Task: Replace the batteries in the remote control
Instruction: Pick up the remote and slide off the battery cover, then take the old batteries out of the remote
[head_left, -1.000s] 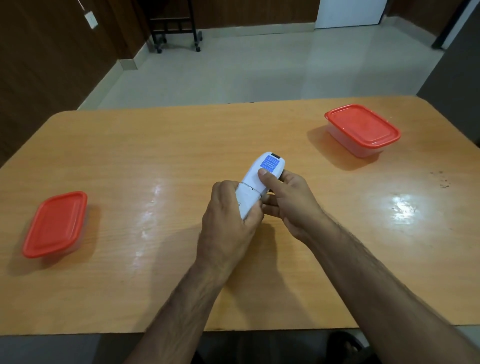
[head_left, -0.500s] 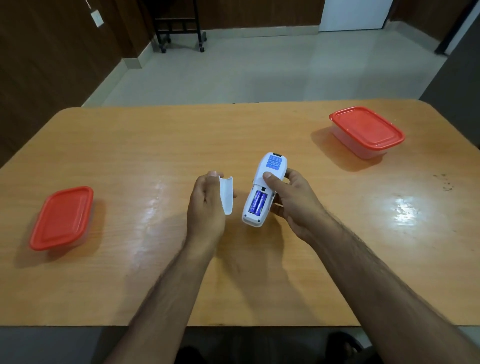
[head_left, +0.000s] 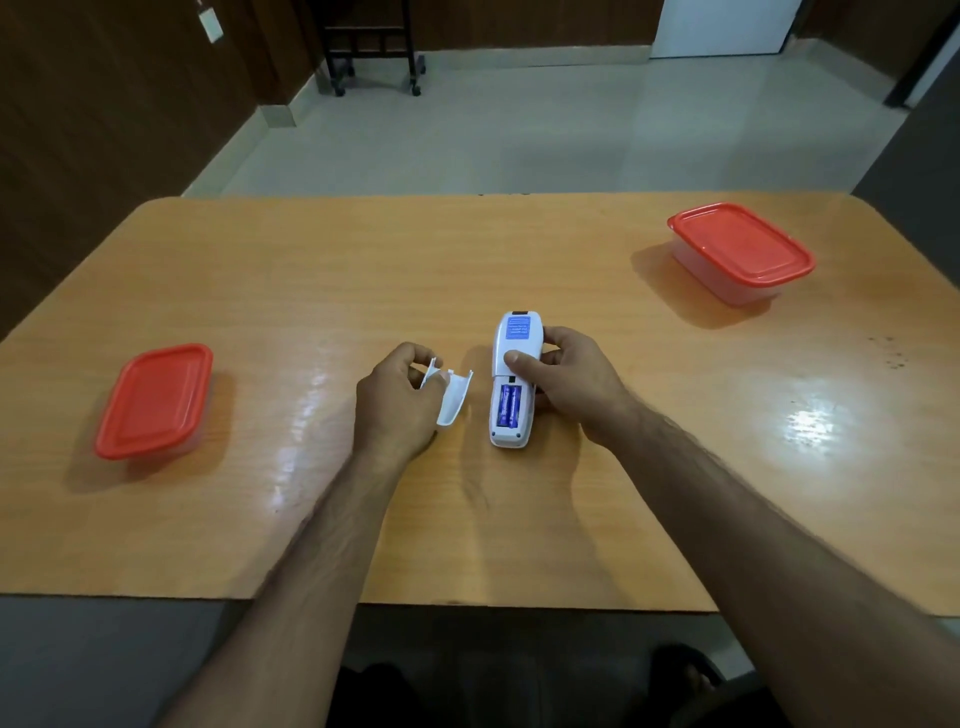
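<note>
Forearms reach in from the near edge of the wooden table (head_left: 571, 260), both bare, meeting around the white remote control (head_left: 511, 382) that lies back-up near the table's middle. Its battery compartment stands uncovered at the end nearest the person, with two blue batteries (head_left: 509, 405) side by side inside it. The right hand (head_left: 566, 374) grips the remote from its right side, thumb pressed on the back just above the open compartment, the other fingers curled around the far edge. Just left of the remote, the left hand (head_left: 397, 400) pinches the detached white battery cover (head_left: 453, 397) between thumb and fingertips, the cover tilted and close beside the remote without touching it. Well to the left of the remote sits a shallow container with a red lid (head_left: 156, 400), closed, so its contents cannot be told. Farther back and well to the right of the remote stands a second clear container with a red lid (head_left: 740, 252), also closed; nothing can be made out through its wall.
</note>
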